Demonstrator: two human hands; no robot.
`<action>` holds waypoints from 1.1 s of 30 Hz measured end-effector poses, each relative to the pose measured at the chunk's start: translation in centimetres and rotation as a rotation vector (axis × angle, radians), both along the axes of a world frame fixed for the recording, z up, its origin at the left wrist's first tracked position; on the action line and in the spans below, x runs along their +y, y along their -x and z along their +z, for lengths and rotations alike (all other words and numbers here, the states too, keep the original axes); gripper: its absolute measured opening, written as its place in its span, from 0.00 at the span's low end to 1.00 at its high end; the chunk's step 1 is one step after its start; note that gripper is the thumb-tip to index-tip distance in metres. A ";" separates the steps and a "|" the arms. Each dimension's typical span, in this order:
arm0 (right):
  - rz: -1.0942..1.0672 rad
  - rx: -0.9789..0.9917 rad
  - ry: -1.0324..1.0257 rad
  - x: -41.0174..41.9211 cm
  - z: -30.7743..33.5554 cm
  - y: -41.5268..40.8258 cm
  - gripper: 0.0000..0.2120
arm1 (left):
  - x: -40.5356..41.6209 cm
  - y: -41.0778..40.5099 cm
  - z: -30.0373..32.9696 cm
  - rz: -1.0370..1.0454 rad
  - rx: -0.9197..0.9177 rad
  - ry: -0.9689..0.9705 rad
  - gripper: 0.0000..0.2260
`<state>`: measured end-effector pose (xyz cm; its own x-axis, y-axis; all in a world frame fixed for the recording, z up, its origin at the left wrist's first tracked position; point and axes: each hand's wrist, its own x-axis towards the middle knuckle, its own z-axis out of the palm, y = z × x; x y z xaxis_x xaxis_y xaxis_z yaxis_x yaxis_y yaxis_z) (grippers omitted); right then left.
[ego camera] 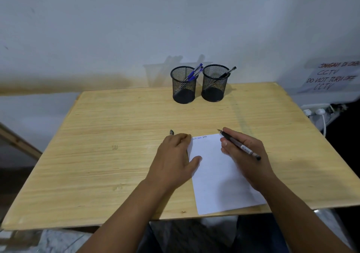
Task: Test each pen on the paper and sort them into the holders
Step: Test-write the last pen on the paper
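We see our right hand [243, 153] curled around a black pen [238, 144], pinching the barrel between thumb and fingers so that the tip points up and away from us, just past the top right corner of the paper [216, 175], while the capped end sticks out over the back of the hand. Whether the tip touches the table [116, 155] we cannot tell. The white sheet lies between our two hands, its lower edge reaching the near edge of the table, and a short line of blue writing [199, 138] runs along its top, just beyond the left hand's fingertips. Our left hand [175, 155] lies flat with the fingers straight, holding nothing; its thumb and the inner side of the palm press down on the left edge of the paper. Just beyond the left hand's knuckles, the end of another pen [171, 132] peeks out on the wood, the rest hidden under the hand. Well beyond both hands, near the far edge of the table, stand two black mesh holders touching side by side. The left holder [184, 85], straight ahead of the left hand, carries blue pens [194, 73] leaning to the right; the right holder [214, 83], ahead of the gap between the hands, carries one black pen [228, 72] leaning right as well. Far off beyond the right hand, a handwritten CCTV notice [329, 77] hangs on the wall above a white power strip [317, 111].
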<state>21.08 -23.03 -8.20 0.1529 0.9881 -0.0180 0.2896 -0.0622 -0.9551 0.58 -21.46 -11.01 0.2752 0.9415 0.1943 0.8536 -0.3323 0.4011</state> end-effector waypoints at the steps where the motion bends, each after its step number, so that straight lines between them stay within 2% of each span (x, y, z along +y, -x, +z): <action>1: -0.056 0.046 0.007 0.2 0.0 0.2 0.14 | 0.0 0.0 -0.1 -0.010 0.028 -0.009 0.28; 4: -0.123 -0.034 0.012 1.0 0.0 0.5 0.07 | 0.0 0.0 -0.3 -0.016 0.069 -0.033 0.26; 8: -0.103 -0.129 -0.036 1.9 -0.4 1.4 0.09 | -0.2 -0.4 -0.2 -0.017 0.106 -0.036 0.26; 11: -0.114 -0.188 -0.059 2.5 -0.8 1.8 0.05 | -0.2 -0.3 -0.1 -0.020 0.109 -0.040 0.27; 20: -0.145 -0.233 -0.036 3.5 -1.8 2.2 0.01 | 0.0 -0.2 -0.7 -0.050 0.149 0.064 0.32; 25: -0.180 -0.171 -0.036 3.5 -1.6 1.9 0.04 | 0.2 -0.3 -1.1 -0.068 0.185 0.085 0.32; 33: -0.189 -0.209 -0.032 3.7 -2.0 2.0 0.04 | 0.2 -0.4 -0.9 -0.060 0.173 0.104 0.32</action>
<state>19.11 -19.38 -10.20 0.3318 0.9412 0.0641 0.4670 -0.1049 -0.8780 0.95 -21.29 -11.91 0.3525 0.9349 0.0416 0.8925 -0.3492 0.2854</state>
